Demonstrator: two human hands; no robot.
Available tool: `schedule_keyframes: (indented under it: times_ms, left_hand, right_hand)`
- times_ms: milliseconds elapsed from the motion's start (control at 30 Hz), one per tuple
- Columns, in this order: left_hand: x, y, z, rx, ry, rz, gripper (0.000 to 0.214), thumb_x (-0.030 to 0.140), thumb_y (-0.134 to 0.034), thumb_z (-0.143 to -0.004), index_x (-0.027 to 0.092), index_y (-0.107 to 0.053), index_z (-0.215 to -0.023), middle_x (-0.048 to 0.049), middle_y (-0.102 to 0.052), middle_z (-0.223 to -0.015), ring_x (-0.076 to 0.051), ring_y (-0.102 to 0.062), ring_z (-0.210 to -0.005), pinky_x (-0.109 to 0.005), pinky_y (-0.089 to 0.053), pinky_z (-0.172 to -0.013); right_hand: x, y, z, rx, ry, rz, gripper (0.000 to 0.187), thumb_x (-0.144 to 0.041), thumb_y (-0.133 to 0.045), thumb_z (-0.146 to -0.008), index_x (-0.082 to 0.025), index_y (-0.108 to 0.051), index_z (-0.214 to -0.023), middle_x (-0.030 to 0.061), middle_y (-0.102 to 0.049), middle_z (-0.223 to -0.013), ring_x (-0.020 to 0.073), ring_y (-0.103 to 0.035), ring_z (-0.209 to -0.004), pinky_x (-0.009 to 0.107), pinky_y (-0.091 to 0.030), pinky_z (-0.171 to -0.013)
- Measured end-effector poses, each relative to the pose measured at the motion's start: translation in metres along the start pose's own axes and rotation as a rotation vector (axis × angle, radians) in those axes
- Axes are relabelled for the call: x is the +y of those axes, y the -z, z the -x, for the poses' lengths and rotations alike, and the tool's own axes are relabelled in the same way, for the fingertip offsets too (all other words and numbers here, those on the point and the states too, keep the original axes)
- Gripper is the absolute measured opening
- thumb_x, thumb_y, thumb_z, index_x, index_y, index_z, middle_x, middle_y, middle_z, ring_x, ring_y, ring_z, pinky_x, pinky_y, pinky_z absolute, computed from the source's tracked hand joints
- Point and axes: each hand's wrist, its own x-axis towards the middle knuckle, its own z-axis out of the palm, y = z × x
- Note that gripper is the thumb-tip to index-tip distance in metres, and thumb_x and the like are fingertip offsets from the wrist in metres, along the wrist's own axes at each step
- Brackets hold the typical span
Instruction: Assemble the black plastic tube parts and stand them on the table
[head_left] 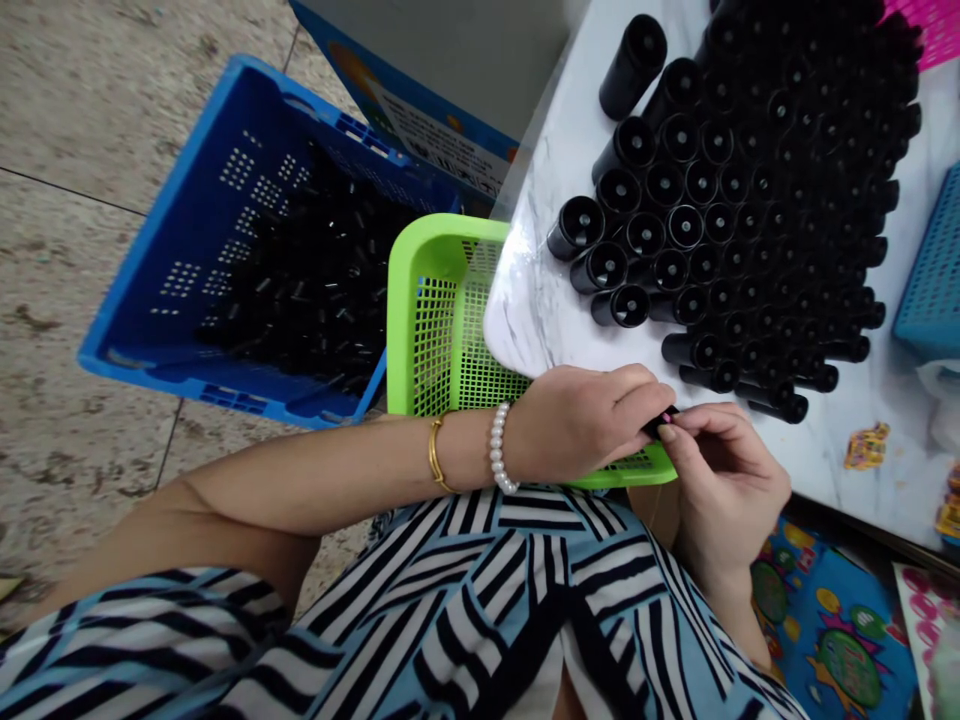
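My left hand (577, 420), with a pearl bracelet and a gold bangle at its wrist, is closed around a small black plastic piece (660, 422), mostly hidden by the fingers. At that piece's near end, a bit of pink shows. Thumb and fingertips of my right hand (731, 465) pinch the same end. Both hands are just in front of the white marbled table (536, 310), over the edge of a green basket (405, 330). Many black cylindrical tubes (682, 228) stand packed upright on the table, each with a small pale centre.
Left of the basket, a blue crate (172, 270) on the floor holds a heap of small black pieces (322, 280). A large box (450, 70) stands behind. On the table's right are a blue basket (934, 270) and a yellow wrapper (867, 446). Colourful printed packaging (840, 620) lies below.
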Motion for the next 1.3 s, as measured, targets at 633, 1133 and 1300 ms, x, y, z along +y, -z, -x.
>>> schedule_keyframes:
  times_ms: [633, 1133, 1300]
  left_hand:
    - [0.003, -0.002, 0.003, -0.001, -0.028, -0.075, 0.028, 0.033, -0.055, -0.099, 0.018, -0.061, -0.122, -0.0043, -0.071, -0.110, -0.012, -0.069, -0.084, -0.022, -0.052, -0.060]
    - [-0.003, 0.002, 0.004, 0.087, -0.106, 0.013, 0.028, 0.030, -0.058, -0.098, 0.013, -0.062, -0.120, -0.0068, -0.071, -0.119, -0.013, -0.070, -0.094, -0.023, -0.055, -0.064]
    - [0.008, 0.017, 0.000, 0.091, -0.181, -0.093, 0.030, 0.043, -0.058, -0.099, 0.016, -0.068, -0.108, -0.0032, -0.067, -0.087, -0.016, -0.061, -0.074, -0.029, -0.051, -0.059]
  right_hand:
    - [0.005, 0.001, 0.009, -0.052, -0.014, -0.078, 0.006, -0.022, -0.072, -0.088, -0.021, -0.069, -0.083, 0.0011, -0.063, -0.084, 0.0159, -0.059, -0.079, 0.030, -0.047, -0.071]
    - [0.025, 0.009, 0.005, 0.012, -0.258, -0.333, 0.010, -0.024, -0.079, -0.083, -0.021, -0.071, -0.089, 0.0001, -0.070, -0.083, 0.0115, -0.064, -0.071, 0.023, -0.052, -0.066]
    - [0.018, 0.012, 0.019, -0.022, -0.368, -0.369, 0.022, -0.033, -0.070, -0.093, -0.022, -0.073, -0.112, 0.0079, -0.074, -0.112, 0.0186, -0.072, -0.097, 0.036, -0.059, -0.091]
